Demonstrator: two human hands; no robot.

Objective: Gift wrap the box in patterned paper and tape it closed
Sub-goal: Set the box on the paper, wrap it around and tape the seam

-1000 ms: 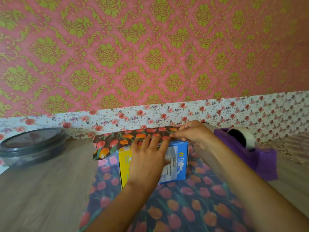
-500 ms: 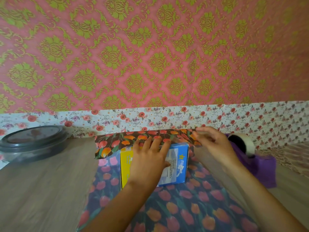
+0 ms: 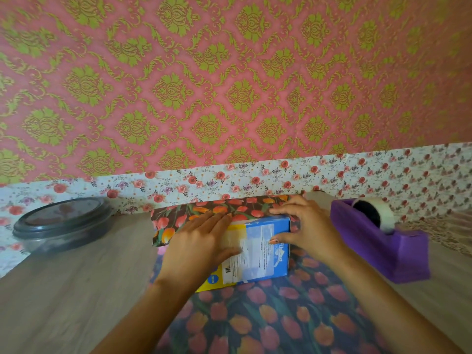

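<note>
A blue and yellow box (image 3: 265, 254) lies on dark tulip-patterned wrapping paper (image 3: 268, 318) spread over the wooden table. The paper's far edge (image 3: 178, 221) is folded up over the box's far side. My left hand (image 3: 201, 244) lies flat on the box's left half, fingers straight, pressing the folded paper down. My right hand (image 3: 306, 226) rests over the box's far right corner, fingers spread on the paper fold and thumb on the box top.
A purple tape dispenser (image 3: 383, 246) with a roll of clear tape stands right of the box. A dark round lidded container (image 3: 61, 223) sits at the far left. The table (image 3: 63, 290) ends at a floral-papered wall.
My right hand slid from the paper fold's centre out to the right, then came down onto the box's far right corner. My left hand stayed flat on the box.
</note>
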